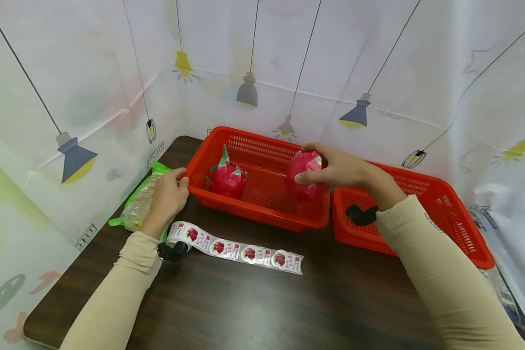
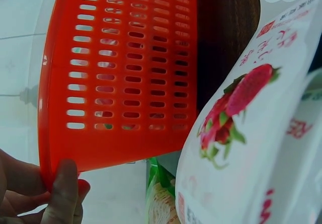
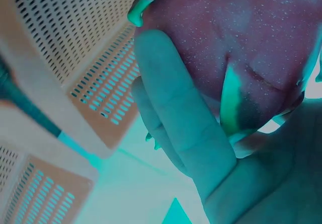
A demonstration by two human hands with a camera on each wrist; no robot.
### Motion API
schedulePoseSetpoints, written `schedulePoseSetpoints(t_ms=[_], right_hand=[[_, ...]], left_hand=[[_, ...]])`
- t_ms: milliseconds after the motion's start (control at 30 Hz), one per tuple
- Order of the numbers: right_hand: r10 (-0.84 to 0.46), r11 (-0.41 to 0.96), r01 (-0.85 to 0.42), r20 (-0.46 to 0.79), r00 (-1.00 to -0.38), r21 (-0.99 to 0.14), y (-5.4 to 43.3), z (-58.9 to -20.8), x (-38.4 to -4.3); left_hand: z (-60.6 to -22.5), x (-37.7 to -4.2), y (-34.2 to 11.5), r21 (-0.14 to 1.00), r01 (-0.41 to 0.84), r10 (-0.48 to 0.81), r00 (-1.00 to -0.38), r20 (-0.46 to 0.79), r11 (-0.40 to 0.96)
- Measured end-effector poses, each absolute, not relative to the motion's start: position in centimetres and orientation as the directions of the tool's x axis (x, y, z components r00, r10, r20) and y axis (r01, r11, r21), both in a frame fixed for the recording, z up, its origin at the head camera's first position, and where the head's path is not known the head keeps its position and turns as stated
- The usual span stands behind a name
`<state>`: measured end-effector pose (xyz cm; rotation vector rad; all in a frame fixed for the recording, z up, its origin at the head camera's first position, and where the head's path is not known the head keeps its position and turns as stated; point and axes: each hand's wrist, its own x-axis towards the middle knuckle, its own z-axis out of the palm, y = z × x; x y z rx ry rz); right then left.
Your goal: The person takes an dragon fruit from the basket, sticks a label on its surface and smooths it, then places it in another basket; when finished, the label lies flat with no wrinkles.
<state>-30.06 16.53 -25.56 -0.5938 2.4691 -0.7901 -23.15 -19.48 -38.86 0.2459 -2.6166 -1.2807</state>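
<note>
My right hand grips a pink dragon fruit over the right end of a red plastic basket. In the right wrist view the fingers lie along the speckled skin of the fruit. Another dragon fruit, with green-tipped scales, sits in the left end of the same basket. At the basket's near left corner, my left hand pinches the rim; the left wrist view shows its thumb against the outside of the corner.
A second red basket stands close to the right, under my right forearm. A strip of dragon fruit stickers lies unrolled on the dark wooden table in front. Behind my left hand is a clear and green bag. Printed sheeting hangs behind.
</note>
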Motion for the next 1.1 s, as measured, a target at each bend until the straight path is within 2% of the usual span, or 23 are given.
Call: schedulePoseSetpoints(t_ms=[267, 567, 833, 1100], right_hand=[[-0.526, 0.781, -0.369, -0.212, -0.823, -0.505, 18.5, -24.5, -25.4], [-0.563, 0.751, -0.435, -0.139, -0.815, -0.497, 19.7, -24.2, -20.1], [-0.522, 0.747, -0.404, -0.088, -0.849, -0.527, 22.3, -26.0, -15.3], [-0.456, 0.768, -0.306, -0.146, -0.878, -0.563, 25.0, -28.7, -9.6]], left_hand=[[-38.8, -23.0, -18.8, 0.798, -0.046, -0.226, -0.967, 0.114, 0.601], [-38.9, -22.9, -19.3, 0.789, -0.041, -0.252, -0.957, 0.146, 0.613], [-38.2, -22.5, -19.7, 0.768, -0.045, -0.246, -0.958, 0.150, 0.639], [-38.2, -22.1, -19.1, 0.777, -0.050, -0.224, -0.967, 0.118, 0.627]])
